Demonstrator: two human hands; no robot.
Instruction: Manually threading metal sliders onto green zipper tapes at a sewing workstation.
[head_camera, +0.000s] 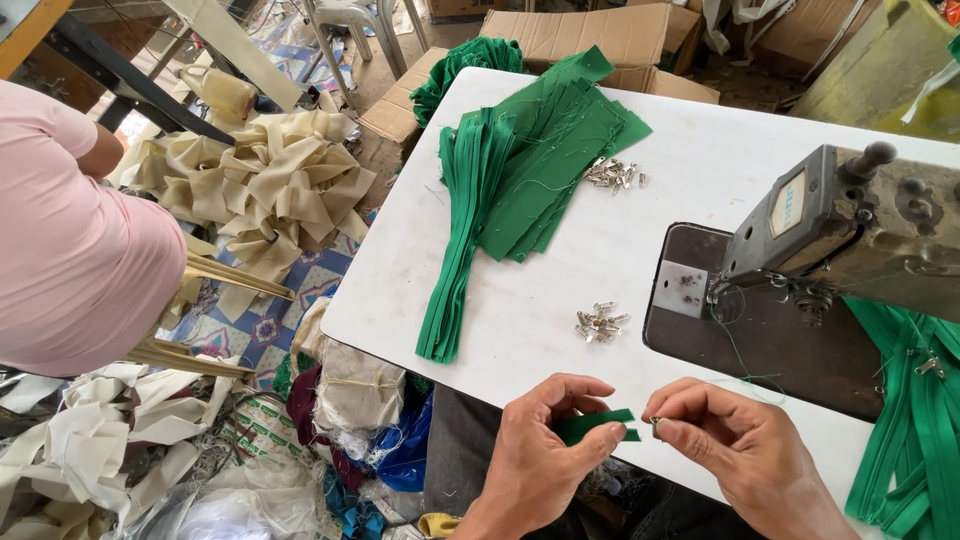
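Observation:
My left hand (545, 450) pinches the end of a green zipper tape (600, 424) at the near edge of the white table (700, 170). My right hand (735, 440) holds a small metal zipper slider (656, 423) right at the tape's tip. A little pile of metal sliders (598, 322) lies just beyond my hands. Farther back lies a stack of green zipper tapes (470, 230) and green fabric strips (555, 160), with another pile of sliders (614, 173) beside them.
A grey sewing machine (850, 230) stands at the right, with green zippers (920, 430) hanging off its far side. A person in a pink shirt (70, 240) sits at the left. Cream fabric strips (270, 190), scraps and cardboard boxes (590, 35) cover the floor.

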